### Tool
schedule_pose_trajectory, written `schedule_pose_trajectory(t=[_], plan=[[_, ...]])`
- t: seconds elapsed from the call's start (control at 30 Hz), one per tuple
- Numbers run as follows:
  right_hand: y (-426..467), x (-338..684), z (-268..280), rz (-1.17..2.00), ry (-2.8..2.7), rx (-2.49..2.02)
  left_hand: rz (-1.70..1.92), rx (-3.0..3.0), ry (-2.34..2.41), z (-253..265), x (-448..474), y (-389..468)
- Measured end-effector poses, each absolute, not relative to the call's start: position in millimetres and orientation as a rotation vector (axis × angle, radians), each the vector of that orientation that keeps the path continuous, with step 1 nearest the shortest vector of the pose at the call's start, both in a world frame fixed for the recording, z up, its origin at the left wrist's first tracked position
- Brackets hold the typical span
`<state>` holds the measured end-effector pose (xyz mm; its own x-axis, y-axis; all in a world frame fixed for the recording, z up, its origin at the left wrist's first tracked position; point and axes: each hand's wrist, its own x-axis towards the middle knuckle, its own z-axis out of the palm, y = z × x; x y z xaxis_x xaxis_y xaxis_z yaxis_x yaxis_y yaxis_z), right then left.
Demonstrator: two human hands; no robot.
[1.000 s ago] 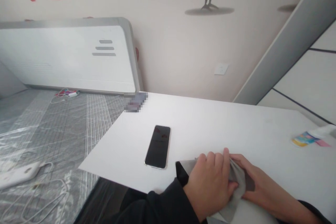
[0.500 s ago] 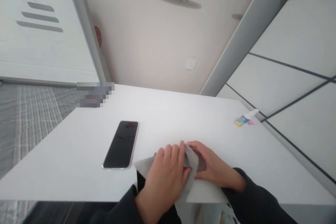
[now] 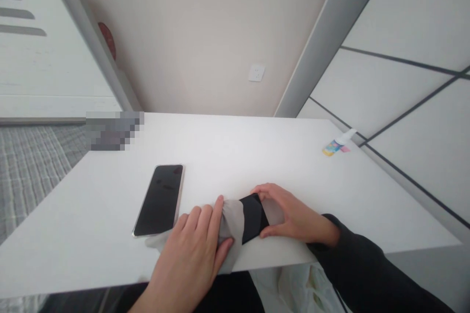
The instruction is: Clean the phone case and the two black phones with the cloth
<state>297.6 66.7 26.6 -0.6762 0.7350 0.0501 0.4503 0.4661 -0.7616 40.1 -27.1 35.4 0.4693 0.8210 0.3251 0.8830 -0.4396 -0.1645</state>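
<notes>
My left hand [image 3: 193, 249] presses a light grey cloth [image 3: 234, 217] down with its fingers folded over it. The cloth wraps partly over a flat, dark, phone-like slab [image 3: 252, 217], whose left part is hidden under the cloth and the hand. My right hand [image 3: 293, 212] grips the slab's right end between thumb and fingers. Left of my hands a phone [image 3: 159, 200] in a clear case lies face up, its screen dark. The cloth's left corner reaches the phone's lower edge.
A white table [image 3: 220, 151] carries everything. At its right side lies a small spray bottle [image 3: 334, 145] with a blue and yellow label. A blurred-out item [image 3: 112, 132] sits at the far left corner. White panels stand to the right; a bag [image 3: 301, 286] hangs below the front edge.
My left hand and the cloth have slid left, baring more of the dark slab by my right hand. The view has tilted down and shifted slightly.
</notes>
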Motion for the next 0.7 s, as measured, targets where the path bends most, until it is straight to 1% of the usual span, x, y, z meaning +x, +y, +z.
schedule_pose_trajectory(t=[0.17, 0.23, 0.33, 0.57, 0.7], plan=[[64, 299, 23, 0.995, -2.347, -1.033, -0.291, -2.508, -1.469, 34, 96, 3], [63, 300, 22, 0.985, -2.349, -1.040, -0.303, -2.541, -1.443, 35, 106, 11], [63, 300, 23, 0.988, -2.353, -1.042, -0.290, -2.553, -1.441, 38, 92, 5], [64, 297, 32, 1.023, -2.371, -0.991, -0.235, -2.394, -1.422, 44, 25, -40], [64, 296, 32, 1.053, -2.341, -0.992, -0.204, -2.362, -1.462, 41, 45, -32]])
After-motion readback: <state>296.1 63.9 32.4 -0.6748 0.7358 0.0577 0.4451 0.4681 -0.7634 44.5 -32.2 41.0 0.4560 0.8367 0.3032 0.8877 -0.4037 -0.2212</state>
